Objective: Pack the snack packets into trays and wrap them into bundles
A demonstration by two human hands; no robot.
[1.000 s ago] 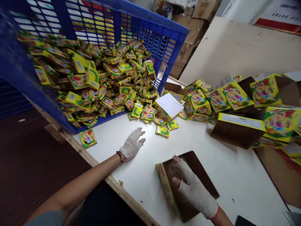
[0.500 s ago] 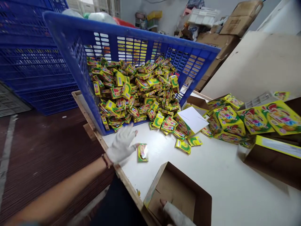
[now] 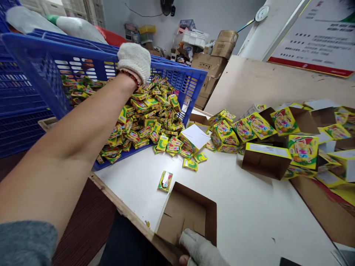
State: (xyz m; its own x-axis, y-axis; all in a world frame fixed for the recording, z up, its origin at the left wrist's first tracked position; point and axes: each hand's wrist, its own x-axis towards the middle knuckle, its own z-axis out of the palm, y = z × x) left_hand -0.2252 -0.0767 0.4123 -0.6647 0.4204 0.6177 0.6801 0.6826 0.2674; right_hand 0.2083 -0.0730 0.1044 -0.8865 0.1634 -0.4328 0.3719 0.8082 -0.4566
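My left hand (image 3: 134,62), in a white knit glove, reaches over the pile and curls over the far rim of a tilted blue plastic crate (image 3: 177,79). The crate holds a heap of small yellow-green printed packets (image 3: 144,122), which spill onto the white table (image 3: 244,207). One loose packet (image 3: 165,181) lies apart from the heap, just beyond an open brown-lined cardboard box (image 3: 184,214). My right hand (image 3: 200,251) grips that box's near wall at the bottom of the view, with the thumb partly cut off by the frame.
Several printed yellow cartons (image 3: 303,151) lie tumbled at the table's right, with a white sheet (image 3: 195,136) on one by the heap. Stacked blue crates (image 3: 16,125) stand left, beyond the table's wooden edge (image 3: 122,207). Brown cartons (image 3: 208,66) are piled behind.
My left hand has risen from the table near the loose packet to the crate's far rim. My right hand has moved to the box's near wall. The view has swung up.
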